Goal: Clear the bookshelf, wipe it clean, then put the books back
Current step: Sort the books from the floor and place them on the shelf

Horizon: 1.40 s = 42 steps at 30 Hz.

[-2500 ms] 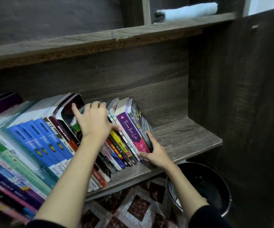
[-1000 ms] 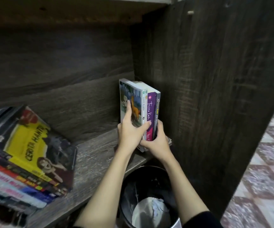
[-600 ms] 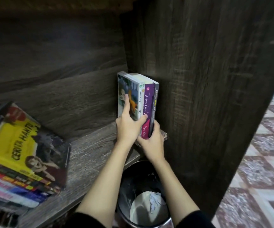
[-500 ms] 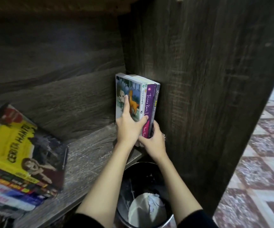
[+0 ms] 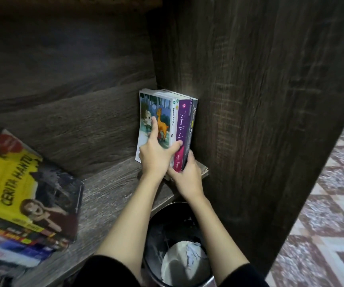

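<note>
A slumped pile of books (image 5: 22, 204) fills the lower left and a black bin (image 5: 158, 222) sits at bottom centre under the shelf (image 5: 109, 189), while at centre three upright books (image 5: 180, 121) (spines outward) stand against the side panel (image 5: 249, 121), the left hand (image 5: 154, 154) with its grip clamped across cover and spines, the right hand (image 5: 187, 176) with its grip closed round their base.

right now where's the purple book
Head view, right end of the shelf: the purple book stands upright between the deer book and a dark book, beside the side panel.
</note>
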{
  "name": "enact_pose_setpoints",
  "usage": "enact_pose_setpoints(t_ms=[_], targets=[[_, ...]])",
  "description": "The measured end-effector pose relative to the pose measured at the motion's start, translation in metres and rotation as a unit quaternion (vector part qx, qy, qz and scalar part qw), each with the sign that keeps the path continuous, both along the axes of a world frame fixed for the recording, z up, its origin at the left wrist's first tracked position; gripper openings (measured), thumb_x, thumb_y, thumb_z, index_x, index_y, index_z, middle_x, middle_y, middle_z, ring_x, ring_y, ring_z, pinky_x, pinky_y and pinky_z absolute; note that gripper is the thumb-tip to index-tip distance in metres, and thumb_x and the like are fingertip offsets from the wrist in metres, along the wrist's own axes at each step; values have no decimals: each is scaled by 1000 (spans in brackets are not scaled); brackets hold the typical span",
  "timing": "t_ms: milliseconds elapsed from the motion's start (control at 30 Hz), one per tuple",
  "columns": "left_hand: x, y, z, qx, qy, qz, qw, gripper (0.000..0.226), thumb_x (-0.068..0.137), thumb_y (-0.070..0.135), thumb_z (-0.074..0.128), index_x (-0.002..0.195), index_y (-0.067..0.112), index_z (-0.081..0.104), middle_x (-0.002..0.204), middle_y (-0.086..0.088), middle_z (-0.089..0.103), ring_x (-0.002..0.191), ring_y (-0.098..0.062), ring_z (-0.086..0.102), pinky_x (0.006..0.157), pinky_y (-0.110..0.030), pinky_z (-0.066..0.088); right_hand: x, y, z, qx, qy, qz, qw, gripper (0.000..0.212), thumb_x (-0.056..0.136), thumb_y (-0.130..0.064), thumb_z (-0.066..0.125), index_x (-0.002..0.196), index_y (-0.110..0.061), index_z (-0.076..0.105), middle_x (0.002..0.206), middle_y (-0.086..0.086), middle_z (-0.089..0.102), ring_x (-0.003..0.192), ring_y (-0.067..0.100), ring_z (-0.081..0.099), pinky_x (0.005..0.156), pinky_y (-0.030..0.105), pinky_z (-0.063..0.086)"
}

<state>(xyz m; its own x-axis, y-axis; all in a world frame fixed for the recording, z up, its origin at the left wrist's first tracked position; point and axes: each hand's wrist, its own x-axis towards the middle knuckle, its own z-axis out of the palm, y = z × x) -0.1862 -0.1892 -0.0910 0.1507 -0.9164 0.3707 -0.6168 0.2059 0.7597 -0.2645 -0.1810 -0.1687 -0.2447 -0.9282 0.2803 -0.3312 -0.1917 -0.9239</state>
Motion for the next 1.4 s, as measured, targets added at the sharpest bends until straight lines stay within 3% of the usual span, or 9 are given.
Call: enact_pose_setpoints(t_ms=[100, 233, 367, 533, 700, 833, 1033, 1233, 1400], targets=[[3, -1, 4, 19, -9, -23, 1000, 100, 77, 42, 74, 152, 30, 10, 142, -3, 47, 125, -24, 48, 102, -28, 35, 3, 4, 1, 28, 7, -8, 1000, 94, 73, -44, 69, 147, -11, 24, 126, 11, 58, 116, 26, 55, 98, 42, 46], [15, 9, 6, 56, 32, -74, 995, 101, 74, 44, 77, 152, 26, 16, 143, 0, 47, 130, -16, 44, 103, -23, 31, 0, 15, 6, 45, 11, 3, 999, 107, 64, -58, 61, 150, -12, 19, 130, 11, 57, 118, 24, 55, 99, 41, 46], [33, 30, 11, 66, 20, -66, 995, 79, 80, 46, 70, 146, 20, 36, 144, 0, 45, 133, -16, 41, 105, -24, 30, 1, 27, 9, 41, -1, -19, 999, 90, 81, -20, 72, 151, -5, 17, 141, 14, 47, 129, 25, 45, 109, 36, 35], [61, 58, 28, -3, -65, -18, 998, 44, 90, 34, 62, 128, 13, 57, 132, -4, 57, 125, -20, 49, 99, -24, 34, 7, 52, 26, 0, 44, -79, 996, 63, 82, -7, 66, 139, -6, 38, 138, 11, 38, 125, 24, 44, 103, 29, 36], [94, 98, 66, -70, -162, 29, 984, 32, 91, 24, 59, 121, 16, 61, 129, 0, 59, 120, -20, 53, 97, -28, 38, 35, 75, 55, -50, 81, -14, 995, 47, 82, -7, 65, 126, -7, 48, 132, 10, 41, 126, 24, 41, 105, 27, 30], [134, 133, 95, -99, -231, 100, 963, 32, 92, 27, 57, 122, 18, 60, 129, 1, 59, 123, -21, 50, 111, -42, 22, 75, 94, 77, -86, 91, 68, 990, 40, 86, -13, 65, 123, -8, 53, 126, 10, 47, 122, 21, 44, 94, 14, 25], [202, 179, 115, -61, -275, 208, 937, 41, 95, 34, 50, 128, 10, 56, 138, -8, 51, 135, -27, 37, 114, -45, 13, 136, 121, 80, -93, 89, 156, 979, 46, 88, -35, 65, 127, -13, 54, 128, 4, 54, 119, 17, 50, 92, 19, 32], [223, 199, 109, 56, -333, 208, 918, 50, 93, 35, 55, 133, 5, 49, 135, -15, 51, 127, -32, 43, 106, -41, 33, 178, 131, 63, -39, 137, 247, 958, 70, 85, -43, 67, 142, -14, 39, 142, 4, 46, 130, 19, 43, 107, 29, 34], [226, 198, 105, 29, -351, 226, 908, 38, 87, 8, 64, 125, 6, 58, 129, -12, 58, 116, -29, 55, 97, -41, 44, 191, 129, 47, -19, 164, 248, 955, 71, 85, -44, 66, 143, -17, 37, 141, 3, 48, 126, 20, 47, 106, 38, 39]])
